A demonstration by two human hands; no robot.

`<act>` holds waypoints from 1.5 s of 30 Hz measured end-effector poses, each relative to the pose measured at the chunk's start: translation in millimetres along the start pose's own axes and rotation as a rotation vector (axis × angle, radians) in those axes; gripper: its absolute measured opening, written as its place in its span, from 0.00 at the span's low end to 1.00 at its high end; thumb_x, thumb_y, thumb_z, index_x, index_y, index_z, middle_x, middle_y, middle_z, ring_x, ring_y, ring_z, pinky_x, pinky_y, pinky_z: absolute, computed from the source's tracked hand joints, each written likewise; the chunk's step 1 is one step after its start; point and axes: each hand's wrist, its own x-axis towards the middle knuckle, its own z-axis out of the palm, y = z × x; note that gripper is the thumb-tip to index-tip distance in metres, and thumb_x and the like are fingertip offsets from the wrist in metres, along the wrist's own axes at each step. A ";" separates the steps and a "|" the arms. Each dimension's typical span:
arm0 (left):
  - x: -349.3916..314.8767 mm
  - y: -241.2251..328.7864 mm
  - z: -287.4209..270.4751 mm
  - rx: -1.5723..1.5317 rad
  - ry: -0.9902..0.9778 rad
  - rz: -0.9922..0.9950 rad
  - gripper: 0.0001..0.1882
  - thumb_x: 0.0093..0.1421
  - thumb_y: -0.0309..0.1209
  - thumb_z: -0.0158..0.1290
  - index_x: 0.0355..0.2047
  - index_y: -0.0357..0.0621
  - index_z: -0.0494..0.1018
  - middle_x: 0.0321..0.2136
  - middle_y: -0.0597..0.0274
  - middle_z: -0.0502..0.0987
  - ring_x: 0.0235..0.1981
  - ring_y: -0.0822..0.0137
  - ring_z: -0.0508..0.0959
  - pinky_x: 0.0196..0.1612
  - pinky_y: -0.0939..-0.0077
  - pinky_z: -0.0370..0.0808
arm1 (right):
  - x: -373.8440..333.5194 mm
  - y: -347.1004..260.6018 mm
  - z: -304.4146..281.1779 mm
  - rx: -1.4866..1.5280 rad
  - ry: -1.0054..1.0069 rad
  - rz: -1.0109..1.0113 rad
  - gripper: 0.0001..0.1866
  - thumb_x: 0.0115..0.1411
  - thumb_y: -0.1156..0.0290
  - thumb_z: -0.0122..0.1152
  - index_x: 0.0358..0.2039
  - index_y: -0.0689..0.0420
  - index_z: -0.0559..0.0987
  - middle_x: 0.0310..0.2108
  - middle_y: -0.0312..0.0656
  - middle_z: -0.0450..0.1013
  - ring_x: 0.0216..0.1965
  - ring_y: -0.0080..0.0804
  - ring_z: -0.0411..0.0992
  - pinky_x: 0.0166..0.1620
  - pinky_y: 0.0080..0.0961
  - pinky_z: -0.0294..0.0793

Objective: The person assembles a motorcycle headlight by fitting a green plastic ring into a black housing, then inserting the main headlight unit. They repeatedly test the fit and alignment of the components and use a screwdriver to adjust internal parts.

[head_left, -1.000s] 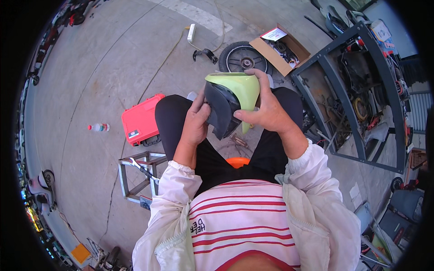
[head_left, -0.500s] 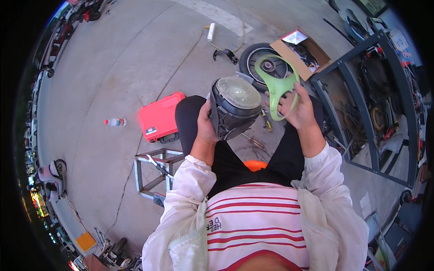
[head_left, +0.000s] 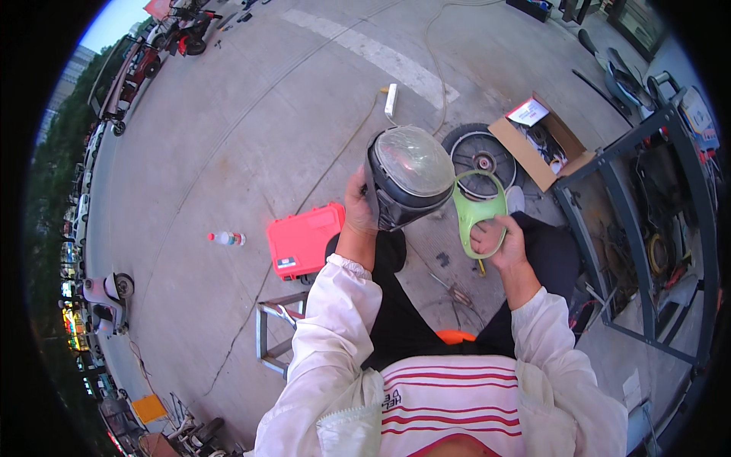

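Observation:
My left hand [head_left: 359,201] is closed round the left side of a scooter headlight [head_left: 415,164], a black housing with a clear, scuffed domed lens that faces up. My right hand [head_left: 509,242] grips a light green plastic headlight trim [head_left: 481,209], a rim with two openings. Its thumb lies on the rim, and its fingers show through the lower opening. The trim is just right of the headlight and partly overlaps the view of a wheel behind it. Whether headlight and trim touch cannot be made out.
Beyond the trim lies a black-tyred wheel [head_left: 499,145], near an open cardboard box [head_left: 525,148] of parts. A dark metal rack [head_left: 609,221] stands at right. At left are a red case [head_left: 301,238], a metal frame stool [head_left: 266,335] and a plastic bottle [head_left: 228,238].
My right hand has brought the green trim lower and turned it, so its narrow end points away from me. The headlight has tilted slightly in my left hand. The whole view has shifted.

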 end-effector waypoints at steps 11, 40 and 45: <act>92.6 16.6 -33.5 0.174 0.176 0.017 0.25 0.67 0.41 0.46 0.58 0.37 0.67 0.52 0.55 0.76 0.53 0.61 0.76 0.59 0.66 0.70 | 116.1 41.1 -118.8 -0.385 0.642 0.127 0.25 0.58 0.84 0.45 0.57 0.58 0.63 0.51 0.53 0.68 0.46 0.52 0.75 0.46 0.49 0.79; 126.4 21.1 -79.3 -0.179 0.323 0.038 0.28 0.68 0.49 0.39 0.58 0.42 0.69 0.55 0.50 0.75 0.54 0.51 0.76 0.59 0.55 0.72 | 168.4 73.1 -286.3 -0.550 0.973 0.513 0.16 0.69 0.67 0.48 0.55 0.56 0.66 0.40 0.51 0.70 0.35 0.46 0.72 0.40 0.52 0.75; 116.7 18.5 -77.7 -0.089 0.349 0.075 0.27 0.69 0.48 0.39 0.57 0.41 0.70 0.54 0.51 0.76 0.53 0.52 0.76 0.58 0.56 0.73 | 158.6 77.7 -246.9 -0.939 0.936 0.543 0.18 0.67 0.64 0.52 0.53 0.59 0.69 0.42 0.53 0.73 0.38 0.52 0.77 0.38 0.57 0.77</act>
